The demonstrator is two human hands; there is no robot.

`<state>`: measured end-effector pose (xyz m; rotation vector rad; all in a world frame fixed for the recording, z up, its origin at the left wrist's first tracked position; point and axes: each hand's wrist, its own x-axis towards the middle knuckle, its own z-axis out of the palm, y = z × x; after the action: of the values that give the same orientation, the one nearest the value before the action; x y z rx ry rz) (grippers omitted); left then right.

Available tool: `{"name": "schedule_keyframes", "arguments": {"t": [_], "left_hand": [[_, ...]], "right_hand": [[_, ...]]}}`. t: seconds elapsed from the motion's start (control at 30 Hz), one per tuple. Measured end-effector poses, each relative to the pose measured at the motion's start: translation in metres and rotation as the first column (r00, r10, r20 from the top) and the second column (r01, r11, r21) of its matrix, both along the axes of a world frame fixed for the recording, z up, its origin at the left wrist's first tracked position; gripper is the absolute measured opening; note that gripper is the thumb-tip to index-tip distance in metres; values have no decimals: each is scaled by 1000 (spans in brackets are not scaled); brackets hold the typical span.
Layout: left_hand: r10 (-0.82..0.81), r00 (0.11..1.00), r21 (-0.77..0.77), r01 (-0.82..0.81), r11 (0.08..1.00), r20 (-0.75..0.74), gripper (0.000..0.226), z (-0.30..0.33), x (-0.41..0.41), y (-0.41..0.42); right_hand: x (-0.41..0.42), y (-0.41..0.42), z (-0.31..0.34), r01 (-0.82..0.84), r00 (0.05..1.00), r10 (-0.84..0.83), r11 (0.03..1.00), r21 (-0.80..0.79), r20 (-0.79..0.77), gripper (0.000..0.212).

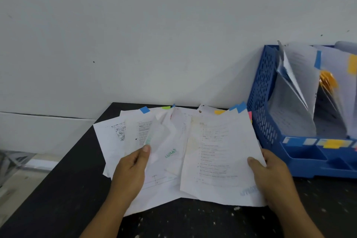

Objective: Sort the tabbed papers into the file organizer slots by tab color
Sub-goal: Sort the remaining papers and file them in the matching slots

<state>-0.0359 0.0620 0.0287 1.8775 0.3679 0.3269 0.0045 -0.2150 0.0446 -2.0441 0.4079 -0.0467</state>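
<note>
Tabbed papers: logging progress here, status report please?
Left hand and right hand both grip the fanned white tabbed papers. Blue plastic file organizer already holds some sheets. Nothing in the way.

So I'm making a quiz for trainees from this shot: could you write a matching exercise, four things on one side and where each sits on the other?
Things:
1. left hand
2. right hand
3. blue plastic file organizer
4. yellow paper tab

Places:
A. far edge of the fanned white papers
B. holding the right-hand sheet
C. right end of the black table
D. holding the left sheets

Pairs: 1-D, 2-B, 3-C, 4-A
</note>
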Motion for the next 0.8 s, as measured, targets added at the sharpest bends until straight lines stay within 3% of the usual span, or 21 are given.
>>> {"name": "schedule_keyframes", "arguments": {"t": [0.2, 0.4, 0.53, 0.6, 0.7, 0.8], "left_hand": [[31, 999, 31, -30, 999, -25, 50, -3, 2, 0], [22, 998, 14, -23, 1000, 66, 39, 10, 0, -15], [-159, 976, 179, 131, 975, 152, 25, 10, 3, -42], [-262, 953, 324, 203, 924, 151, 40, 2, 8, -60], [-359, 932, 558, 320, 766, -42, 61, -14, 16, -86], [-378, 904, 661, 408, 630, -198, 82, -26, 17, -101]], "right_hand": [[-1, 3, 1, -31, 1000, 31, 1000, -5, -1, 35], [-2, 4, -4, -69, 997, 69, 997, 28, 30, 30], [-4, 9, -8, -84, 996, 82, 994, 65, 40, 24], [-4, 11, -10, -94, 995, 91, 992, 90, 33, 22], [-6, 16, -6, -108, 994, 106, 983, 150, 19, 16], [-8, 21, 4, -4, 992, 49, 932, 362, -116, 34]]}}
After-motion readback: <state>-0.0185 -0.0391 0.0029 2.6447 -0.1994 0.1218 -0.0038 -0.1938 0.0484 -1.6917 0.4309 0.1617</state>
